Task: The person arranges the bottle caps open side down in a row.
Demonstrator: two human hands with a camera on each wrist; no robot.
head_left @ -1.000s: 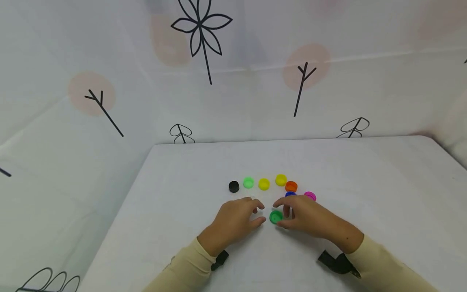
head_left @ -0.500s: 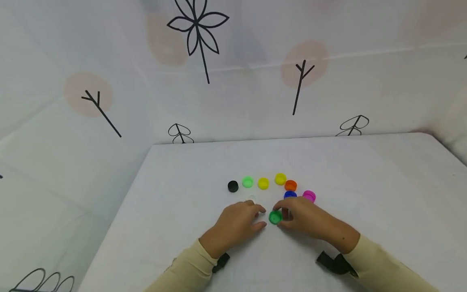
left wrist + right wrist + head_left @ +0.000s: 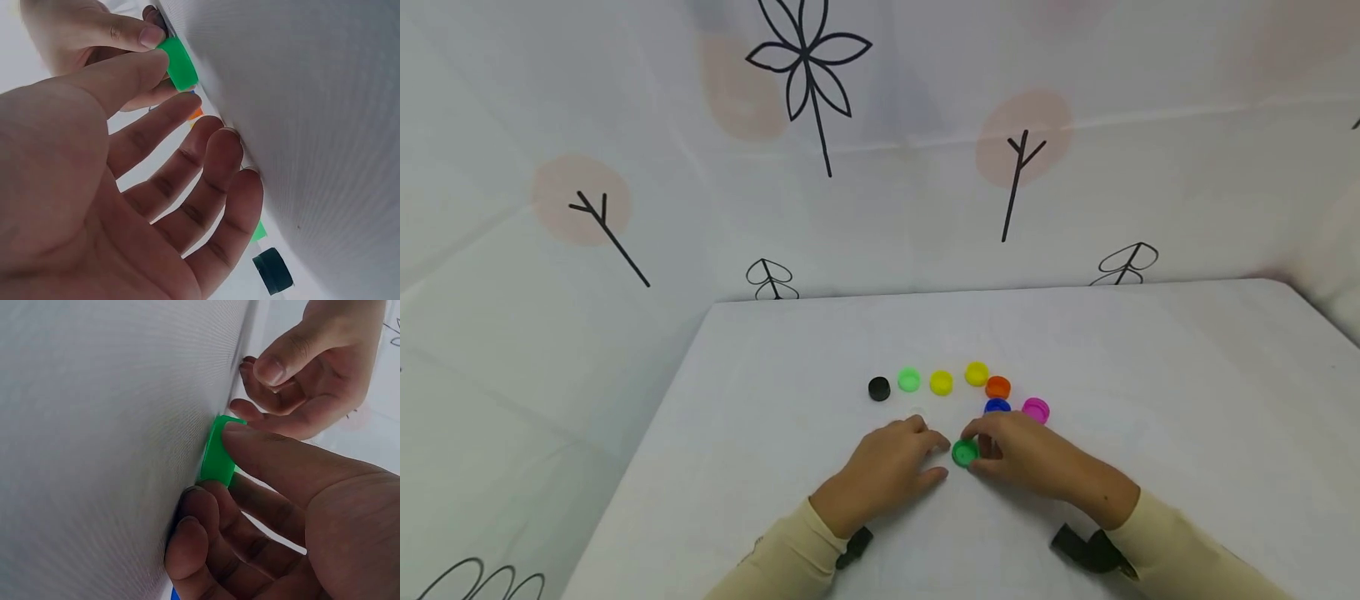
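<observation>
A dark green bottle cap (image 3: 966, 453) lies on the white table with its hollow side up. My right hand (image 3: 1026, 454) pinches it between thumb and index finger, as the right wrist view also shows with the green cap (image 3: 219, 453) at the fingertips. Just left of the cap is my left hand (image 3: 887, 467), its fingers loosely bent and holding nothing. In the left wrist view those fingers (image 3: 215, 169) are spread apart near the table surface. A blue cap (image 3: 997, 406) and a magenta cap (image 3: 1036, 410) lie just beyond my right hand.
Farther back, a black cap (image 3: 879, 388), a light green cap (image 3: 909, 380), two yellow caps (image 3: 941, 382) and an orange cap (image 3: 997, 387) form a loose row. A faint clear cap (image 3: 917, 412) lies behind my left hand. A printed cloth backdrop (image 3: 910, 200) rises behind the table.
My right thumb and index finger have closed in on the dark green cap, which stays in about the same place. My left hand has shifted slightly right, nearer to it.
</observation>
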